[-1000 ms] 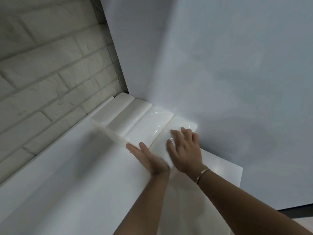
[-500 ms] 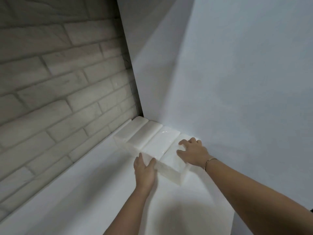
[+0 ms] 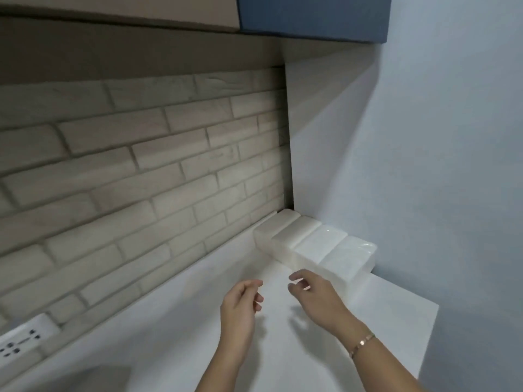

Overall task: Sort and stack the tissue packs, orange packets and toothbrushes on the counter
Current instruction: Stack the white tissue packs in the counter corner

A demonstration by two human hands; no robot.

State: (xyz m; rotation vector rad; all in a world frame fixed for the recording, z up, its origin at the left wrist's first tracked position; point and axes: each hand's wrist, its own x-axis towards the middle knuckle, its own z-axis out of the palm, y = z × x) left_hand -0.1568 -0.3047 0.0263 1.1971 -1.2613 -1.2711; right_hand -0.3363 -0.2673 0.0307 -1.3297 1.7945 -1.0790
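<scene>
Two hands nearest us, both bare, both over the white worktop [image 3: 169, 349]. What are they doing?

Nothing much that I can see. The left hand [image 3: 240, 306] hangs above the surface with its fingers [image 3: 256, 299] loosely curled toward the thumb, and there is nothing between them. The right hand [image 3: 314, 298] is just beside it, palm down, fingers bent and a little apart, also holding nothing. A thin metal bracelet [image 3: 362, 342] sits on that wrist.

Is the right one on the tissue packs?

Close to them, in front of their near faces, but I can't tell whether it touches. The tissue packs [image 3: 314, 244] lie just past the fingertips: four white blocks side by side, long edges touching, tucked into the far right corner of the worktop.

How do they look?

Soft-cornered and rectangular, wrapped in clear film. The two on the right catch the light and show glossy streaks on top. The two on the left sit in shade and look duller, slightly cream. Their near ends line up only roughly, stepping a little from one to the next. Whether another layer lies under them I can't make out.

And behind?

The leftmost pack lies just beside the grey brick wall [image 3: 141, 179], and the far ends meet the plain pale wall [image 3: 438, 165]. Low on the brick, far left, there's a white socket plate [image 3: 22, 343]. Up top, a blue cabinet [image 3: 311, 15] hangs over the corner.
</scene>
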